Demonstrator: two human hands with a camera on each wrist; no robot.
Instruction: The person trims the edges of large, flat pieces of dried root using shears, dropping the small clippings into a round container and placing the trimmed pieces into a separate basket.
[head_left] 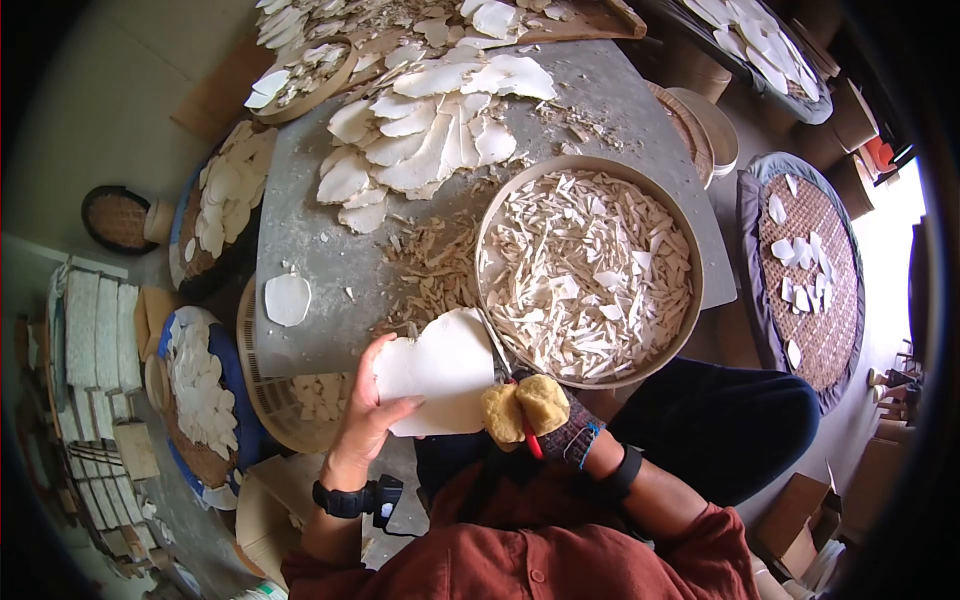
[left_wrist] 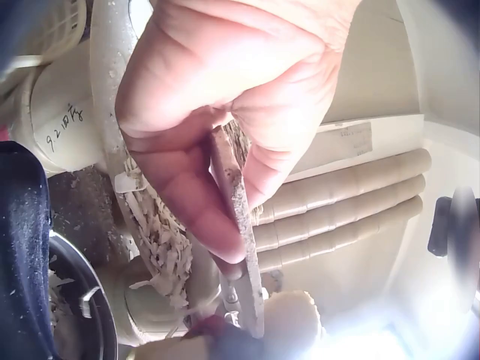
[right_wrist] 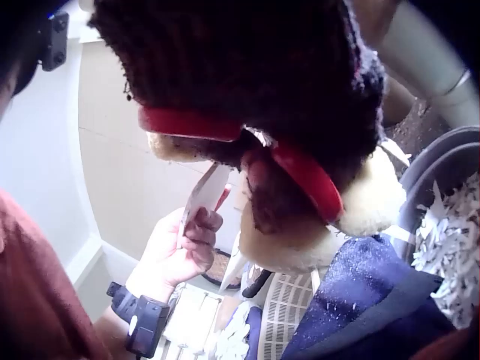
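My left hand [head_left: 362,420] pinches a thin, flat white slice [head_left: 440,375] by its left edge, thumb on top and fingers beneath. Seen edge-on in the left wrist view, the slice [left_wrist: 241,225] has a rough, speckled rim. On my right hand [head_left: 575,432] is a dark knitted glove, and it grips red-handled scissors [right_wrist: 311,180]. Yellow sponge pads [head_left: 527,408] are around the fingers at the handles. The scissor blades [head_left: 495,340] lie along the right edge of the slice. A round tray [head_left: 690,310] full of cut white strips stands just beyond.
A pile of larger white slices [head_left: 430,130] covers the back of the grey table [head_left: 300,340]. Brownish trimmings [head_left: 435,255] lie beside the tray, and one loose slice [head_left: 288,300] sits left. Round woven trays [head_left: 815,215] with more pieces stand on both sides.
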